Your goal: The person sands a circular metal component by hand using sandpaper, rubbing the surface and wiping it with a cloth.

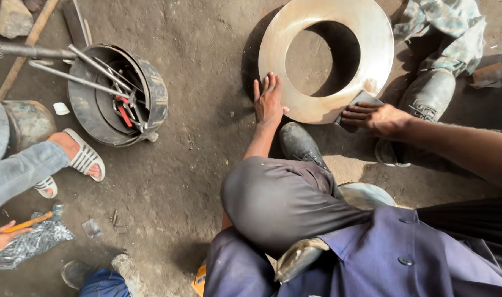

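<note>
On dirt ground, our left hand [268, 102] presses flat, fingers spread, against a metal ring [326, 55]; our right hand [372, 117] grips a grey sanding pad [360, 100] at its rim.

- Pale brass-gold, faintly streaked: metal ring [322, 60], at 1 o'clock.
- Grey: abrasive pad [361, 102] under the right hand [372, 116].
- Dark grey-black: boot [299, 144].
- Slate grey trousers [278, 201], blue-violet jacket [372, 253], at 5 o'clock.
- White with grey stripes: sandal [86, 158], at 9 o'clock.
- Black, rust-streaked: round drum [119, 96]; red-handled tool inside.
- Faded green check: cloth [449, 27].
</note>
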